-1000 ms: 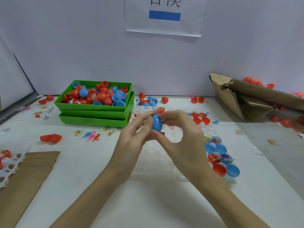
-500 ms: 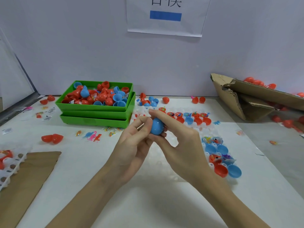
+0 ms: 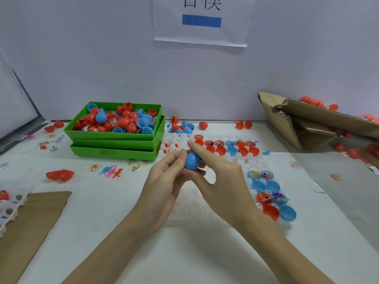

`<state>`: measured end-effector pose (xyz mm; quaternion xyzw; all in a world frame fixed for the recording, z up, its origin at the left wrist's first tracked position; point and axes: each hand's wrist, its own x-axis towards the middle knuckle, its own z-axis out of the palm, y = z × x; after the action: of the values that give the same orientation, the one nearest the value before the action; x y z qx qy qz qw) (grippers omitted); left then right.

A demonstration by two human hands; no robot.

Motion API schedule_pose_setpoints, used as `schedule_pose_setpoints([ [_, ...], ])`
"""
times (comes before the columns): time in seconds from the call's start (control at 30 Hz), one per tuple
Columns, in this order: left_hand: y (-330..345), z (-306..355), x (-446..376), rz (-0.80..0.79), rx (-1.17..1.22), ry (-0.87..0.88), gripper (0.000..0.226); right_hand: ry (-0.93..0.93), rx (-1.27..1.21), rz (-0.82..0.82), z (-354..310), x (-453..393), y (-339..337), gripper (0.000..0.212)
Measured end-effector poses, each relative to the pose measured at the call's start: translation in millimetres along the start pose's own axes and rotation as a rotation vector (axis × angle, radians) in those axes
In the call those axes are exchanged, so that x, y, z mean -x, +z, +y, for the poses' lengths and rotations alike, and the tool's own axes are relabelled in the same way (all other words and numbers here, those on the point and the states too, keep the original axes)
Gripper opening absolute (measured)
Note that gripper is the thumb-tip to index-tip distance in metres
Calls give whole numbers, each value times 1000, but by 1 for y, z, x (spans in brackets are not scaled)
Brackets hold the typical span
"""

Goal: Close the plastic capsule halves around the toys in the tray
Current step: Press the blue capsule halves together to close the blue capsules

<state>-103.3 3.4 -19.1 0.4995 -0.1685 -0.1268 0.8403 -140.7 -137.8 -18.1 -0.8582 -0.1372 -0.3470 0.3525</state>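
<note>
A smooth blue plastic egg-shaped capsule [image 3: 192, 160] is held above the worktop, tilted, its halves joined, with fingers covering both its ends. Behind and to its right lies a translucent white plastic tray with round pockets [image 3: 254, 189]. Its far row holds open red and blue plastic capsule halves [image 3: 231, 149], several with small colourful toys [image 3: 220, 143] inside. Its right edge holds more open halves, some blue, some red, a few with toys in them.

paper sheet [image 3: 202, 27] on wall | cropped black characters, unreadable | blue bar below, no text
</note>
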Motion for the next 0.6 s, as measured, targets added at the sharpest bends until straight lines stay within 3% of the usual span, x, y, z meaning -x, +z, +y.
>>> schedule_pose_setpoints([
  [0.2,-4,1,1,-39,-234,84,38,4,25,0,-4,-1,-1,60],
  [0.47,-4,1,0,-14,-298,177,25,15,3,-2,-2,-2,0,53],
  [0.6,-4,3,2,45,-646,300,30,45,-34,-27,-1,-3,-2,47],
])
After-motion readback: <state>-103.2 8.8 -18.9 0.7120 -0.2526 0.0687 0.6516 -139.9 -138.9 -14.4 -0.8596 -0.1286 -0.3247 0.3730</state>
